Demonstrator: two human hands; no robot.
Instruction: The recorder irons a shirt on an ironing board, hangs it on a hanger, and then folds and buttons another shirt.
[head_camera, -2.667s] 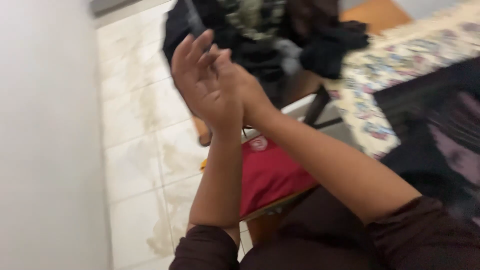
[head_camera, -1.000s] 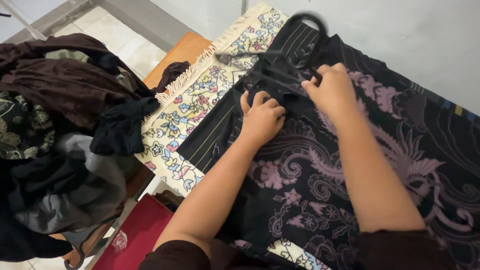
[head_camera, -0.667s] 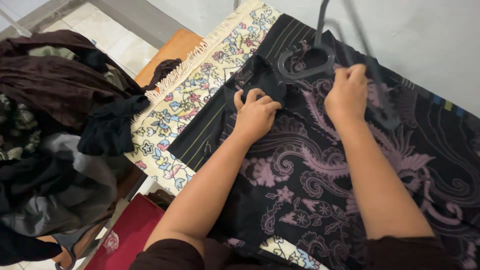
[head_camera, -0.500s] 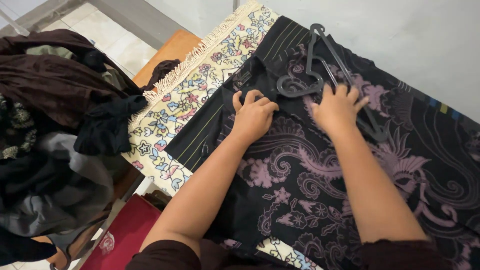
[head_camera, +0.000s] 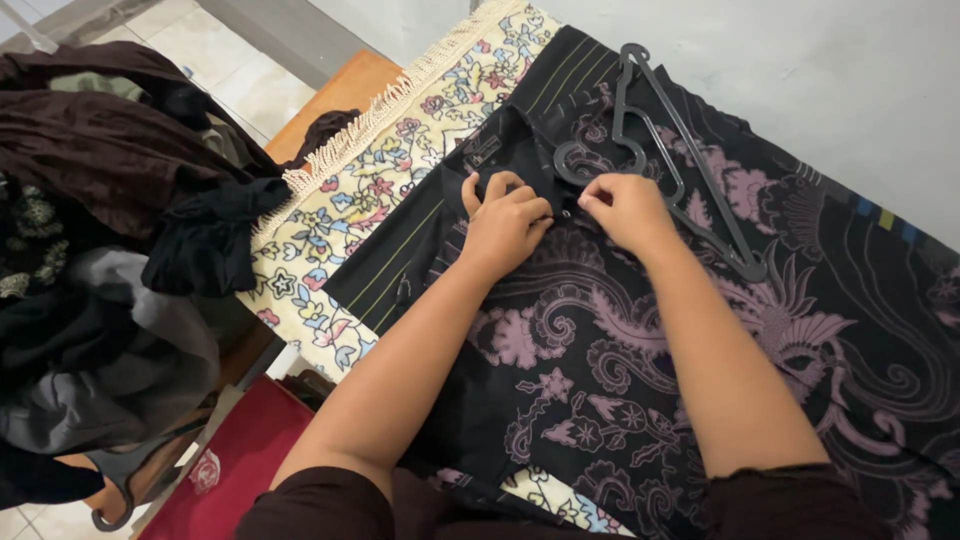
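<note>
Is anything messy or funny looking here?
Yes. The dark hanger lies loose on top of the black patterned shirt instead of inside it, while the left hand and right hand pinch the fabric by the collar. Off to the side, a pile of dark clothes is heaped up unfolded.

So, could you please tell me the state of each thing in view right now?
Black patterned shirt: spread flat on the floral cloth, collar end under both hands.
Dark plastic hanger: lying on the shirt, not inserted.
Left hand: pinching the shirt front.
Right hand: pinching the shirt front.
Floral cloth: laid flat.
Dark clothes pile: heaped, unfolded.
</note>
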